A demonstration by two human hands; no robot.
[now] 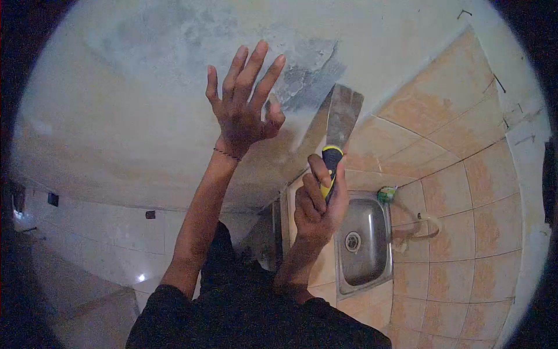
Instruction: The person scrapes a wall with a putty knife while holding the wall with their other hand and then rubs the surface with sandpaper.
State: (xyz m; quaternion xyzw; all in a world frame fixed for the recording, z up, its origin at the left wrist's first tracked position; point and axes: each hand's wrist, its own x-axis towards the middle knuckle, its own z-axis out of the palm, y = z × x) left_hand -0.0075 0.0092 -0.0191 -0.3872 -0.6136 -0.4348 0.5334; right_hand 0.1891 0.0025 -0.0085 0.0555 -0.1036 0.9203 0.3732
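Observation:
My left hand [241,110] is raised in front of the wall with its fingers spread and nothing in it. Behind and beside its fingers lies a grey, flaking patch [314,72] where the paint has come off the pale wall [145,134]. My right hand [319,200] is wrapped round the black and yellow handle of a putty knife [344,113]. The knife's wide metal blade points up, its tip near the lower right edge of the grey patch. A thin dark cord bracelet [227,154] circles my left wrist.
Below the right hand, a steel sink [365,241] is set in a tiled counter. A green packet [386,193] sits at its far corner, near a tap [401,235]. Orange-patterned tiles [447,192] cover the right wall. Pale floor tiles [116,230] spread out at lower left.

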